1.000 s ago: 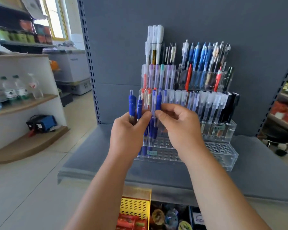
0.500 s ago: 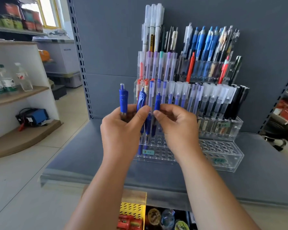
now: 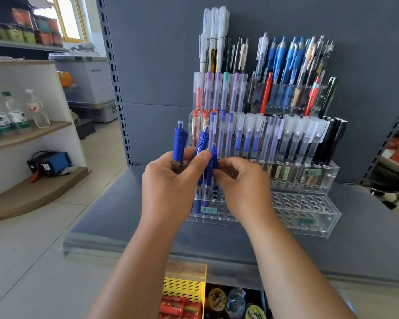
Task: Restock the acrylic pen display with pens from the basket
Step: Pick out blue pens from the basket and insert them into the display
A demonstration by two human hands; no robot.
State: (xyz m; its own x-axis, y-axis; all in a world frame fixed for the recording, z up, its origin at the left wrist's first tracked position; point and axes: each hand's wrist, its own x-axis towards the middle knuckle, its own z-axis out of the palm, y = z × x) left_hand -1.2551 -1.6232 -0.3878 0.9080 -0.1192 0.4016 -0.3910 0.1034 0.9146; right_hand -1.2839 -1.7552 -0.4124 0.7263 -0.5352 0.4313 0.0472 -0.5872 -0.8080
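Blue pens (image 3: 179,143) — tight between fingers (image 3: 200,163)

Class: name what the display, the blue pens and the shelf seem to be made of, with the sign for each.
The display: clear glossy plastic, likely acrylic; its walls are see-through. The blue pens: smooth plastic with shiny highlights. The shelf: matt grey, perhaps painted metal; the look leaves it open.

A grey shop shelf (image 3: 366,240) carries one thing directly: the stepped acrylic pen display (image 3: 309,218). It stands toward the back of the shelf, close to the grey rear panel (image 3: 159,88).
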